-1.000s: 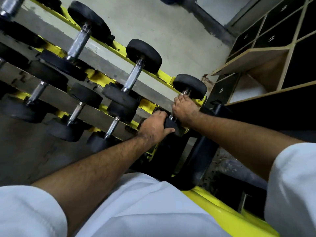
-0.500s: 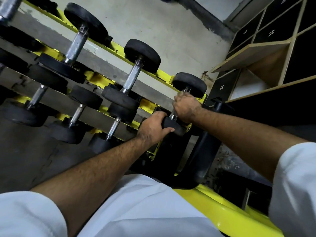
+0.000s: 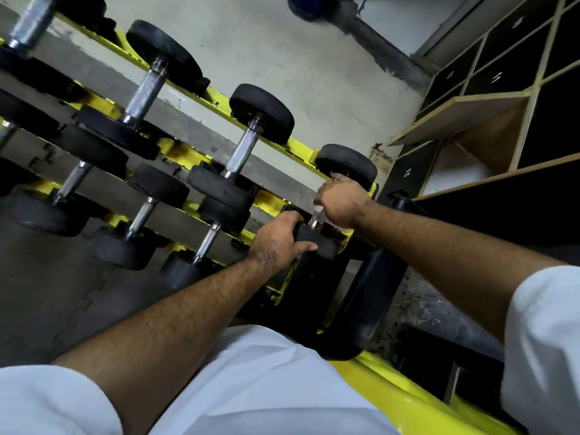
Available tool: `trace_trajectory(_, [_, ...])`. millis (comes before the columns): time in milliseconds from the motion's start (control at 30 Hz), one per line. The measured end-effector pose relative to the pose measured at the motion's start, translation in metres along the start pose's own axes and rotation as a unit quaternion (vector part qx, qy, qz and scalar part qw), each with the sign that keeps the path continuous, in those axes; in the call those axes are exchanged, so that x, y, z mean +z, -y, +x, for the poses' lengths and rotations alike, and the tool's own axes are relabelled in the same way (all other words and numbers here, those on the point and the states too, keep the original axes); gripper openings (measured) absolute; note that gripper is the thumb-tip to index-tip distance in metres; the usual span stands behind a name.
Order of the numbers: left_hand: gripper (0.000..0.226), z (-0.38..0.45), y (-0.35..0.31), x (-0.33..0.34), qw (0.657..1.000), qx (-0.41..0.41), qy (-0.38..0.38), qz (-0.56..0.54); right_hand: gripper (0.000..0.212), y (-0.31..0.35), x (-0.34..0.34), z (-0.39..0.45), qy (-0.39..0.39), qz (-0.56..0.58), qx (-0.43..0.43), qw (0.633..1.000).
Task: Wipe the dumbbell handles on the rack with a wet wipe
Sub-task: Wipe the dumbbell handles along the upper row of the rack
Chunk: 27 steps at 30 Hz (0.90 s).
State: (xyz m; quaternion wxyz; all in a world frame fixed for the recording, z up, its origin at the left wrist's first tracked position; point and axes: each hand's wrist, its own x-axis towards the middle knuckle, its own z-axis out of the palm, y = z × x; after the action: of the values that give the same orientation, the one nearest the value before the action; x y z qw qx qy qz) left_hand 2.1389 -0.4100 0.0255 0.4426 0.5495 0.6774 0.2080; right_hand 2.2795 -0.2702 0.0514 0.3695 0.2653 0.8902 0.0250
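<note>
While the left hand (image 3: 277, 241) gripped the dumbbell's (image 3: 337, 196) near head, the right hand (image 3: 340, 199) at 1 o'clock curled round its handle (image 3: 316, 221) on the rack (image 3: 219, 102)

Only readable text you've got is on the black locker doors (image 3: 502, 73) at 2 o'clock. Lowest door (image 3: 408, 174), approx 3 o'clock from the end dumbbell's far head, reads "15" in white, turned sideways. Door above it at 1 o'clock (image 3: 496, 77) carries white digits, prob. "11", too blurred to confirm. Two more doors, one at (image 3: 450, 74) and one at (image 3: 514, 22), show small white marks, unreadable. No legible wt numbers or brand on the dumbbell heads, e.g. (image 3: 262, 112), nor on the yellow rack rails (image 3: 216, 98).
</note>
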Motion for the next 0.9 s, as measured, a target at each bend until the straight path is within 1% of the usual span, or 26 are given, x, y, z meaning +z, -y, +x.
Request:
trace_trajectory(33, [0.062, 0.0, 0.0, 0.0, 1.0, 0.0, 0.001, 0.004, 0.027, 0.005, 0.004, -0.001, 0.003, -0.003, 0.006, 1.0])
trace_trajectory(67, [0.062, 0.001, 0.0, -0.001, 1.0, 0.0, 0.004, 0.008, 0.027, 0.013, 0.008, -0.003, 0.01, 0.003, -0.007, 1.0])
trace_trajectory(100, [0.06, 0.002, -0.001, -0.001, 1.0, 0.0, 0.006, 0.011, 0.028, 0.021, 0.011, -0.005, 0.016, 0.019, -0.03, 0.999])
trace_trajectory(133, [0.058, 0.001, -0.001, -0.001, 1.0, 0.001, 0.008, 0.012, 0.033, 0.023, 0.016, -0.008, 0.008, 0.037, -0.055, 0.998])
trace_trajectory(167, [0.058, 0.001, -0.001, 0.0, 1.0, 0.001, 0.006, 0.011, 0.038, 0.019, 0.018, -0.012, -0.009, 0.044, -0.063, 0.997])
trace_trajectory(200, [0.058, 0.001, 0.0, 0.0, 1.0, 0.002, 0.003, 0.012, 0.044, 0.011, 0.019, -0.014, -0.04, 0.041, -0.054, 0.997])
trace_trajectory(300, [0.061, 0.002, 0.001, 0.0, 1.0, 0.002, 0.001, 0.017, 0.05, 0.004, 0.022, -0.029, -0.115, 0.077, 0.069, 0.988])
trace_trajectory(333, [0.062, 0.002, 0.001, -0.001, 1.0, 0.002, -0.001, 0.021, 0.053, 0.01, 0.026, -0.032, -0.126, 0.089, 0.083, 0.985])
trace_trajectory(367, [0.062, 0.001, 0.0, -0.001, 1.0, 0.004, -0.001, 0.026, 0.055, 0.018, 0.031, -0.037, -0.119, 0.102, 0.069, 0.985])
trace_trajectory(433, [0.062, 0.002, -0.001, 0.0, 1.0, 0.007, 0.0, 0.027, 0.057, 0.021, 0.034, -0.042, -0.092, 0.114, 0.011, 0.989])
trace_trajectory(467, [0.062, 0.002, 0.0, -0.001, 1.0, 0.006, -0.001, 0.026, 0.058, 0.016, 0.031, -0.04, -0.094, 0.109, 0.004, 0.989])
trace_trajectory(500, [0.062, 0.002, -0.001, -0.001, 1.0, 0.005, 0.001, 0.027, 0.057, 0.009, 0.028, -0.035, -0.108, 0.101, 0.023, 0.989])
trace_trajectory(567, [0.062, 0.002, -0.001, -0.001, 1.0, 0.004, 0.0, 0.03, 0.055, 0.003, 0.019, -0.025, -0.115, 0.078, 0.093, 0.986])
trace_trajectory(633, [0.061, 0.002, -0.001, -0.002, 1.0, -0.001, 0.006, 0.026, 0.055, 0.011, 0.018, -0.018, -0.093, 0.064, 0.12, 0.986])
trace_trajectory(733, [0.06, 0.001, -0.001, -0.002, 1.0, -0.002, 0.001, 0.024, 0.058, 0.006, 0.017, -0.022, -0.079, 0.062, 0.101, 0.99])
trace_trajectory(833, [0.061, 0.001, -0.002, -0.001, 1.0, -0.001, -0.001, 0.024, 0.057, 0.008, 0.011, -0.023, -0.071, 0.059, 0.11, 0.99])
trace_trajectory(900, [0.059, 0.001, -0.002, -0.002, 1.0, -0.001, -0.002, 0.022, 0.048, 0.02, 0.014, -0.019, -0.068, 0.046, 0.055, 0.995])
